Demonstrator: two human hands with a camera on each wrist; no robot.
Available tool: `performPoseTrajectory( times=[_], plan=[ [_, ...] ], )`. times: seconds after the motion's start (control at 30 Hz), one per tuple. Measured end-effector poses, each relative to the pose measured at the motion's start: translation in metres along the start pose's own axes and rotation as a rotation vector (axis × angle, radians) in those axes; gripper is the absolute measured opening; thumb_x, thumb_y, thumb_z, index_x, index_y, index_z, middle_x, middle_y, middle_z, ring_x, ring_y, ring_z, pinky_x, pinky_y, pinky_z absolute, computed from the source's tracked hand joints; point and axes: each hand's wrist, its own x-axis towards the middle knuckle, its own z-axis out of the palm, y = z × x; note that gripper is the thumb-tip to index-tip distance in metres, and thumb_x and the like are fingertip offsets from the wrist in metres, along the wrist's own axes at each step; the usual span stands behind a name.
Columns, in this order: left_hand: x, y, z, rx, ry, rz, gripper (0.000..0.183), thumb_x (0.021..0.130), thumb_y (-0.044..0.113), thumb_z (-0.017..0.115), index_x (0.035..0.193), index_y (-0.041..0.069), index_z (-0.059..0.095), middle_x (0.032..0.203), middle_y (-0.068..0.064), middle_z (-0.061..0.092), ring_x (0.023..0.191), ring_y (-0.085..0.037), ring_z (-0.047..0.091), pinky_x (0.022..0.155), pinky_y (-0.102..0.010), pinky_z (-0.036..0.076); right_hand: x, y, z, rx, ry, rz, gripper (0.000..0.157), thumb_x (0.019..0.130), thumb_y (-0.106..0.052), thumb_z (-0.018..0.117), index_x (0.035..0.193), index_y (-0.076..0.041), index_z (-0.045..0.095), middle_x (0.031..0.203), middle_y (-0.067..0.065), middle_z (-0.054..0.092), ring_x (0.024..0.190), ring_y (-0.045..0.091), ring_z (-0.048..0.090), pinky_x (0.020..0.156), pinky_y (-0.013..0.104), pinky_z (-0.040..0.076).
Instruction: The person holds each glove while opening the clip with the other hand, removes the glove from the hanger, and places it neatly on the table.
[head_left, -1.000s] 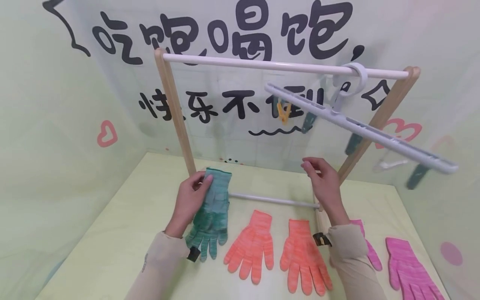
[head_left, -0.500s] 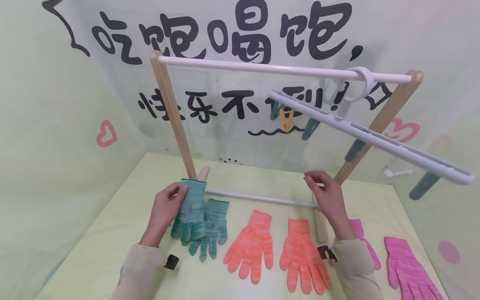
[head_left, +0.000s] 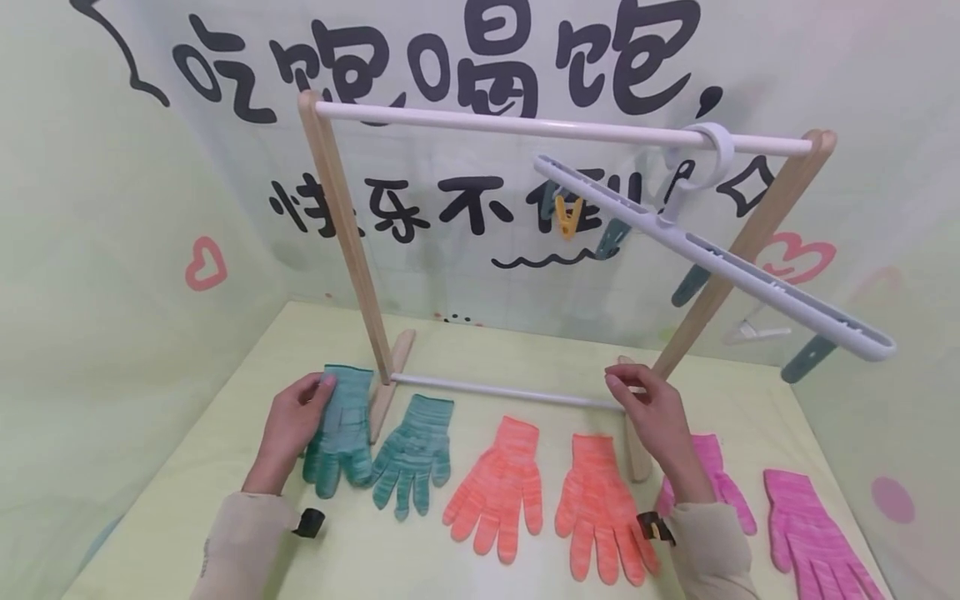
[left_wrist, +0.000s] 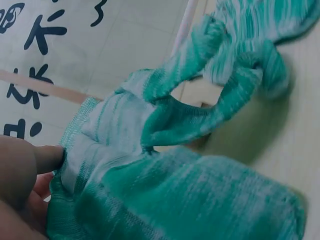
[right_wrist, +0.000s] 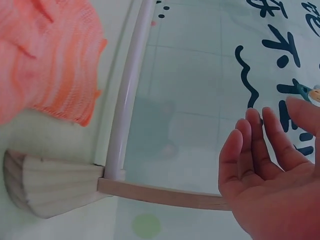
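Between thumb and fingers, my left hand [head_left: 288, 423] pinches the cuff of a teal knit glove [head_left: 343, 429], which hangs fingers down at the left. Close up in the left wrist view, the same glove [left_wrist: 200, 190] looks rumpled, its fingers drooping. A second teal glove [head_left: 414, 454] lies flat just to its right. My right hand [head_left: 654, 412] holds nothing and hovers by the rack's right foot, fingers loosely bent; the right wrist view shows this hand [right_wrist: 280, 185] with its palm bare. Two orange gloves [head_left: 498, 492] lie between the hands.
A wooden rack with a white top bar [head_left: 525, 125] stands behind the gloves. From it hangs a slanted grey hanger [head_left: 712, 250] with several teal clips and a yellow clip [head_left: 568, 218]. Two pink gloves [head_left: 813, 533] lie at right, one partly behind the right arm.
My left hand has carried the teal glove leftward, away from the other teal glove it overlapped. My right hand has lowered a little. The hanger has swung slightly.
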Motion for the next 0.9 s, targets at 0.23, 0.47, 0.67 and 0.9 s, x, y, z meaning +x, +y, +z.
performPoseTrajectory(
  times=[0.23, 0.47, 0.67, 0.9],
  plan=[
    [0.009, -0.015, -0.008, 0.092, -0.026, 0.000, 0.064, 0.102, 0.055, 0.037, 0.138, 0.005, 0.053, 0.138, -0.027, 0.056, 0.127, -0.042, 0.051, 0.101, -0.057, 0.043, -0.007, 0.009, -0.001, -0.042, -0.008, 0.054, 0.042, 0.098, -0.043, 0.059, 0.123, -0.010, 0.066, 0.123, 0.007, 0.068, 0.100, -0.002, 0.057, 0.084, 0.015, 0.049],
    [0.016, -0.030, -0.014, 0.212, -0.104, 0.034, 0.061, 0.104, 0.046, 0.041, 0.141, -0.003, 0.047, 0.138, -0.035, 0.052, 0.126, -0.049, 0.051, 0.101, -0.062, 0.044, -0.011, 0.017, -0.001, -0.043, -0.018, 0.082, 0.041, 0.098, -0.043, 0.058, 0.123, -0.011, 0.065, 0.121, 0.007, 0.069, 0.101, 0.000, 0.058, 0.084, 0.017, 0.050],
    [0.018, -0.043, -0.018, 0.317, -0.106, 0.065, 0.060, 0.101, 0.036, 0.054, 0.145, -0.002, 0.042, 0.136, -0.036, 0.052, 0.123, -0.050, 0.051, 0.098, -0.061, 0.046, -0.013, 0.023, 0.002, -0.027, -0.019, 0.092, 0.040, 0.098, -0.042, 0.059, 0.123, -0.010, 0.066, 0.120, 0.006, 0.069, 0.099, -0.007, 0.056, 0.083, 0.014, 0.050],
    [0.012, -0.052, -0.017, 0.368, -0.046, 0.124, 0.062, 0.097, 0.026, 0.061, 0.147, -0.003, 0.038, 0.136, -0.033, 0.051, 0.124, -0.050, 0.050, 0.098, -0.063, 0.044, -0.018, 0.029, 0.006, -0.045, -0.010, 0.080, 0.037, 0.099, -0.038, 0.059, 0.121, -0.009, 0.067, 0.118, 0.009, 0.069, 0.097, -0.009, 0.055, 0.084, 0.012, 0.049]
  ],
)
